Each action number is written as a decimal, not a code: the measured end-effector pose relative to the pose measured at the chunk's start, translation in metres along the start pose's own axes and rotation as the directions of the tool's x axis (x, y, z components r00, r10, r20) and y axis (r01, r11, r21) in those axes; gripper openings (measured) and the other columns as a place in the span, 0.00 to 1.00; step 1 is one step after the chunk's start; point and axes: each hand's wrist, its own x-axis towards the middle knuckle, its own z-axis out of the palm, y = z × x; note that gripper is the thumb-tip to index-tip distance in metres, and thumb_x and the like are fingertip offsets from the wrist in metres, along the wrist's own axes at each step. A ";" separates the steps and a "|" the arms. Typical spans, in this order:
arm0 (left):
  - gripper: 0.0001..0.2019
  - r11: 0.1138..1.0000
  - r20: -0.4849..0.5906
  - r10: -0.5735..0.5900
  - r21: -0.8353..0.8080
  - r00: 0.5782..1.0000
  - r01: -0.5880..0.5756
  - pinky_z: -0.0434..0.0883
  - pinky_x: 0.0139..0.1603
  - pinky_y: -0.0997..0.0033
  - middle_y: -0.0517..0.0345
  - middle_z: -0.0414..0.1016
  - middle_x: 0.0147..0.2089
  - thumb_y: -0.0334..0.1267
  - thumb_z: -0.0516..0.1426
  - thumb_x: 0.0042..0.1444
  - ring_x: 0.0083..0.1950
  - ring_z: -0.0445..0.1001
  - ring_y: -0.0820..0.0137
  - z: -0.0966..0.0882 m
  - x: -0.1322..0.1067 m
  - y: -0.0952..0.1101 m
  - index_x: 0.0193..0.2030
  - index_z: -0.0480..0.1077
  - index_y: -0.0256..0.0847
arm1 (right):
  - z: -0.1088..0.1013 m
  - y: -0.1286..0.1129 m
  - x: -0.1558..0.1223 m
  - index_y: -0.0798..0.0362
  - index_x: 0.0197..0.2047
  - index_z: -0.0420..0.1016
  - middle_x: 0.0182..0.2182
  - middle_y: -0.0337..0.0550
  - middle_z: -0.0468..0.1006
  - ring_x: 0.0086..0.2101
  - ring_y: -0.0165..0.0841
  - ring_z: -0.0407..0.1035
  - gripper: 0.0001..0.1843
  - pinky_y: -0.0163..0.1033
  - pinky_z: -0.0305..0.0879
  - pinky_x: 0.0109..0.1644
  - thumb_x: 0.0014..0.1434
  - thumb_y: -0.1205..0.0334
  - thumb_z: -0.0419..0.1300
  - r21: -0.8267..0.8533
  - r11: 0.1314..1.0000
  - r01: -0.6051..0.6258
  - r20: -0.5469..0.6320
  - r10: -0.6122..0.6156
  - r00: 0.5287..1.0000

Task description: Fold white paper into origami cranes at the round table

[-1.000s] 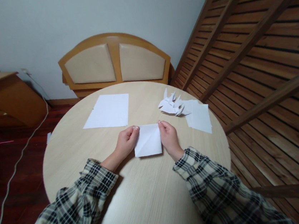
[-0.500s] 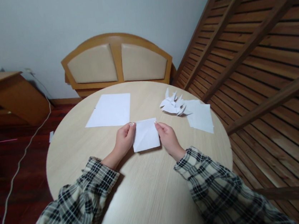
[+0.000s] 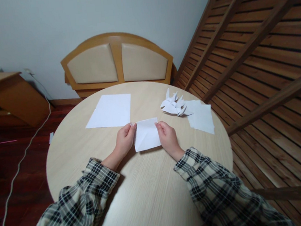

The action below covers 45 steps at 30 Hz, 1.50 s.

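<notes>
Between my hands is a small square sheet of white paper (image 3: 147, 135), with a faint diagonal crease at its lower left. My left hand (image 3: 125, 138) pinches its upper left corner, thumb on top. On the other side, my right hand (image 3: 168, 137) grips the upper right edge, its thumb also on top and the other fingers curled beneath. The paper tilts slightly and casts a shadow along its lower edge. Beyond my left hand lies a larger white sheet (image 3: 110, 111). Several folded white paper figures (image 3: 175, 104) with pointed tips are bunched together beyond my right hand.
Loose white sheets (image 3: 202, 118) overlap at the right of the round wooden table (image 3: 149, 196). Behind it stands a padded headboard (image 3: 117, 58) against the wall. A slatted wooden panel (image 3: 265, 52) slopes along the right. A pale cable (image 3: 18, 169) runs over the floor at left.
My right hand has closed further over the paper's right edge, with its fingers more curled. The paper has shifted up very slightly. My left hand keeps its grip.
</notes>
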 end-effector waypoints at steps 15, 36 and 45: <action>0.17 1.000 0.014 -0.002 -0.008 1.000 0.002 0.58 0.25 0.72 0.62 0.62 0.23 0.47 0.52 0.62 0.25 0.59 0.73 0.005 -0.004 -0.001 0.25 0.63 0.41 | -0.004 0.001 0.001 0.50 0.25 0.58 0.21 0.34 0.61 0.24 0.30 0.56 0.20 0.37 0.50 0.29 0.66 0.50 0.49 0.023 1.000 0.005 0.010 -0.005 1.000; 0.14 0.998 -0.195 -0.038 -0.063 0.980 0.026 0.61 0.29 0.71 0.62 0.62 0.25 0.44 0.51 0.62 0.28 0.60 0.71 0.000 0.005 -0.008 0.26 0.62 0.42 | -0.003 0.007 -0.005 0.49 0.24 0.60 0.15 0.32 0.63 0.16 0.26 0.60 0.24 0.33 0.54 0.20 0.64 0.41 0.51 0.163 0.975 -0.152 0.186 0.121 0.975; 0.14 0.998 -0.177 -0.036 -0.061 0.983 0.026 0.61 0.30 0.70 0.61 0.63 0.26 0.46 0.51 0.61 0.28 0.62 0.71 -0.001 0.006 -0.011 0.27 0.63 0.42 | -0.003 0.008 -0.004 0.49 0.23 0.58 0.16 0.33 0.61 0.19 0.28 0.58 0.24 0.35 0.53 0.24 0.65 0.44 0.50 0.087 0.995 -0.058 0.131 0.047 0.990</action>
